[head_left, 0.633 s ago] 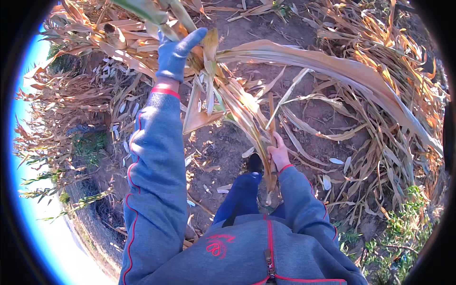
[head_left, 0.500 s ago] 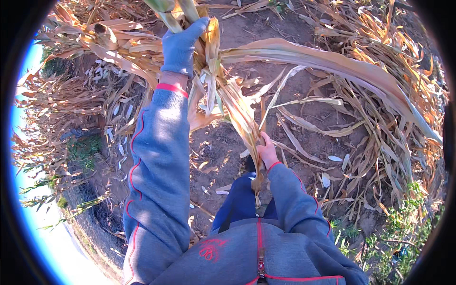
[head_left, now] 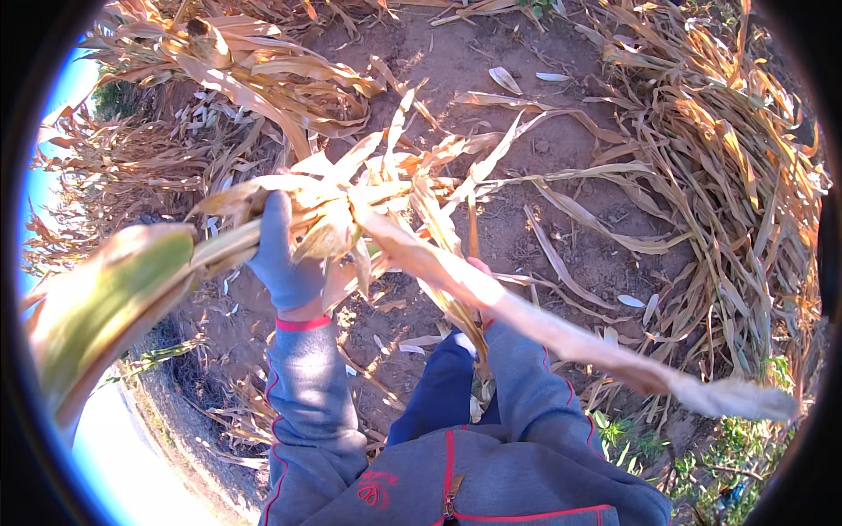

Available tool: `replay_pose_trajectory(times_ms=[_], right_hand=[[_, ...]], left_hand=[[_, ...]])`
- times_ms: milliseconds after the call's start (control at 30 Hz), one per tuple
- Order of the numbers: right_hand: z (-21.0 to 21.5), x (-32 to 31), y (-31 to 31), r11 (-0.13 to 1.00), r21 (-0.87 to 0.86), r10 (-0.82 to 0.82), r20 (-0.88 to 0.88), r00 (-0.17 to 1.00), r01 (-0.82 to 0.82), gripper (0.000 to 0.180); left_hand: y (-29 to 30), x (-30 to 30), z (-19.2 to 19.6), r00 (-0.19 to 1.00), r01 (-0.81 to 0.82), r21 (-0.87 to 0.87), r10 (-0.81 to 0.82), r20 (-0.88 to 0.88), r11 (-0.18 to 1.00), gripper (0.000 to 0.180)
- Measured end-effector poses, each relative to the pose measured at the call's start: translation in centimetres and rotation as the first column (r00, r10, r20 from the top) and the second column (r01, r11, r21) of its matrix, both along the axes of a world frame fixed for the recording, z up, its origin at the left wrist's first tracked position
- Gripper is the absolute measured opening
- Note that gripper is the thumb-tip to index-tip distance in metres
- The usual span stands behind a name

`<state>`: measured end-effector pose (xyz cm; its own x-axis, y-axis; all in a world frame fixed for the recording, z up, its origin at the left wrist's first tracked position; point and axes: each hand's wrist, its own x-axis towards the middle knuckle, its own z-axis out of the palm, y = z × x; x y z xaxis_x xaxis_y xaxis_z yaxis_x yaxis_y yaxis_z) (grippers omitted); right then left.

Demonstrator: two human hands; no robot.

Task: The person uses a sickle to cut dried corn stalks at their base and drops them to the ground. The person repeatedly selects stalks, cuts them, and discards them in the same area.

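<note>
My left hand, in a grey-blue glove, is closed round a bundle of dry corn stalks. The bundle lies slanted across in front of me, its greenish end close at the left. Tan, withered leaves spread from it. One long dry leaf sweeps toward the lower right and passes over my bare right hand, of which only a little shows. A straight brown stick, like a wooden handle, rises from that hand; its far end is hidden by leaves.
A large heap of dry corn stalks lies along the right. More dry stalks and leaves are piled at the far left. Green weeds grow at the lower right. Loose pale husks lie scattered on the bare soil.
My left hand has come nearer and lower with the corn stalks. The bundle has swung from upright to slanting left, and its long leaf now crosses my right hand, which has barely moved.
</note>
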<state>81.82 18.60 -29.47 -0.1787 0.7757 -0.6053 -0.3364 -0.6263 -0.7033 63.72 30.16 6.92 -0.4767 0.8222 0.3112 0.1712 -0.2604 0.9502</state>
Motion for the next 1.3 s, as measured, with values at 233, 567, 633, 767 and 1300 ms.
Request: replay_pose_trajectory(times_ms=[233, 567, 633, 767, 1300], right_hand=[[6.0, 0.2, 0.6, 0.976, -0.182, 0.148, 0.165, 0.975, -0.117, 0.05], [7.9, 0.5, 1.0, 0.951, -0.258, 0.227, 0.212, 0.95, -0.17, 0.043], [8.1, 0.1, 0.6, 0.942, -0.287, 0.248, 0.252, 0.935, -0.172, 0.043], [5.7, 0.6, 2.4, 0.945, -0.207, 0.304, 0.275, 0.912, -0.252, 0.042], [4.8, 2.9, 1.9, 0.926, -0.12, 0.374, 0.411, 0.831, -0.358, 0.038]], left_hand=[[-4.8, -1.7, -1.2, 0.975, -0.221, -0.039, 0.222, 0.01, 0.974, 0.04], [-10.0, -3.0, -3.5, 0.924, -0.254, -0.084, 0.267, 0.272, 0.964, 0.044], [-11.0, -3.9, -4.4, 0.928, -0.225, -0.085, 0.24, 0.286, 0.971, 0.044], [-11.7, -2.7, -3.9, 0.964, -0.191, -0.038, 0.194, 0.182, 0.981, 0.04], [-17.9, -6.6, -6.9, 0.824, -0.482, -0.172, 0.511, 0.243, 0.859, 0.039]])
